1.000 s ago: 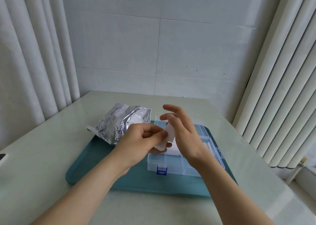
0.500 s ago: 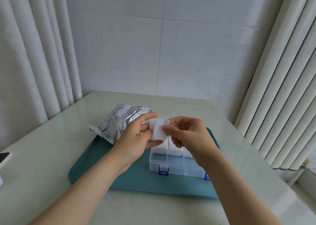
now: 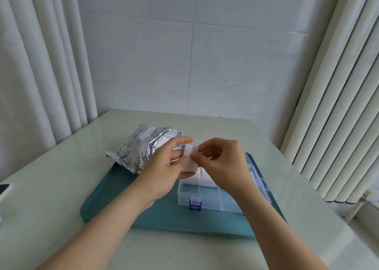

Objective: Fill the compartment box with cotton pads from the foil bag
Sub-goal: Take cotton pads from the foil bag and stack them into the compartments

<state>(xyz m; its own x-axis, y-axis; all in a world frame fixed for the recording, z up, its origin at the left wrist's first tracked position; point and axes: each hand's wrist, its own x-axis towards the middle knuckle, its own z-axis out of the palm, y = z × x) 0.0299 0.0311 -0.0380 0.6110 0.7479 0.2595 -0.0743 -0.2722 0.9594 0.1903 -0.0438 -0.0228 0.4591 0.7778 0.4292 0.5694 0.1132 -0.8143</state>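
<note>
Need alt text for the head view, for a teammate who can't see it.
The left hand and right hand pinch white cotton pads above the clear compartment box on a teal tray. The open foil bag lies at the tray's far left corner.

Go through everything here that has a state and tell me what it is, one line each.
Foil bag: lying on its side, mouth open.
Box: lid open, far compartments hold white pads, near ones look empty.
Latch: undone.
Pads: held above the box by both hands.
Left hand: grips the pads.
Right hand: pinches the pads' edge.
Tray: flat on the table, under the box.
</note>
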